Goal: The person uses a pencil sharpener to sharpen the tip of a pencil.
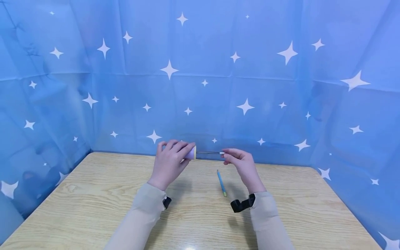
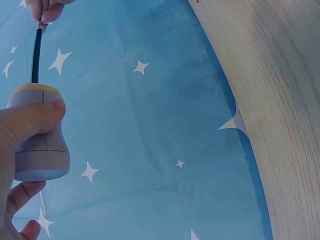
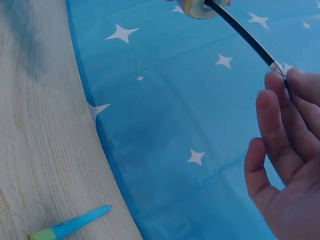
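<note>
My left hand (image 1: 168, 161) grips a lavender pencil sharpener (image 2: 42, 161) with a yellow rim, its thumb laid across the waisted body in the left wrist view. A black pencil (image 1: 207, 152) runs from the sharpener's rimmed end toward my right hand (image 1: 244, 168). Thumb and forefinger of that hand pinch the pencil's silvery end, while its other fingers are loosely bent in the right wrist view. The pencil's front end is hidden inside the sharpener. Both things are held up off the table, near its far edge.
A light blue pencil (image 1: 221, 182) with a yellow-green end lies on the wood-grain table (image 1: 193, 215), below and between the hands. Behind the table hangs a blue cloth (image 1: 206, 41) with white stars, which also runs along the left and right sides.
</note>
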Available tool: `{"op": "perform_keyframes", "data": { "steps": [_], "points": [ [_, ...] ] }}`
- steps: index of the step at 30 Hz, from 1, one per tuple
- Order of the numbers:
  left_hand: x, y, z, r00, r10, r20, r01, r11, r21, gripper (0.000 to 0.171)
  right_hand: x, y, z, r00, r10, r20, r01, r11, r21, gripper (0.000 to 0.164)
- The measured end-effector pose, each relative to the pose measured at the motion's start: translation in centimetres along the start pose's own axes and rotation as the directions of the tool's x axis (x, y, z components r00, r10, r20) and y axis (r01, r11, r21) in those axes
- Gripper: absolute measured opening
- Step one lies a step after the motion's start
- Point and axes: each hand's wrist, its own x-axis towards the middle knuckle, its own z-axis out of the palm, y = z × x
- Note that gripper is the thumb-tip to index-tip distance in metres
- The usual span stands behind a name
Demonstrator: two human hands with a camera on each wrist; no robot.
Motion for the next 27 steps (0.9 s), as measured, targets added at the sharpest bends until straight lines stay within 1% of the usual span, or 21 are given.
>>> {"op": "perform_keyframes", "data": {
  "steps": [6,11,15,21,27],
  "points": [
    [0.23,0.37,0.14,1.0,0.015,-0.002,-0.015,1.0,-0.004,0.051,-0.07,0.21,-0.04,1.0,-0.003,-0.007,0.003,1.0,-0.03,0.037],
    [0.15,0.4,0.31,1.0,0.02,-0.001,-0.02,1.0,-0.001,0.051,-0.06,0.25,-0.01,1.0,0.0,0.001,0.0,0.996,-0.084,0.031],
    [0.06,0.36,0.42,1.0,0.022,-0.006,-0.022,1.0,0.001,0.051,0.1,0.32,0.15,1.0,-0.016,0.01,0.017,0.992,-0.128,0.028],
    [-0.01,0.56,0.42,1.0,0.024,0.0,-0.024,1.0,0.011,0.051,0.2,0.37,0.43,0.999,-0.032,-0.011,0.03,0.991,-0.13,0.026],
    [-0.01,0.68,0.4,1.0,0.026,-0.008,-0.026,1.0,0.011,0.05,0.2,0.16,0.7,0.999,0.0,-0.033,-0.004,0.993,-0.117,0.027]
  ]
}}
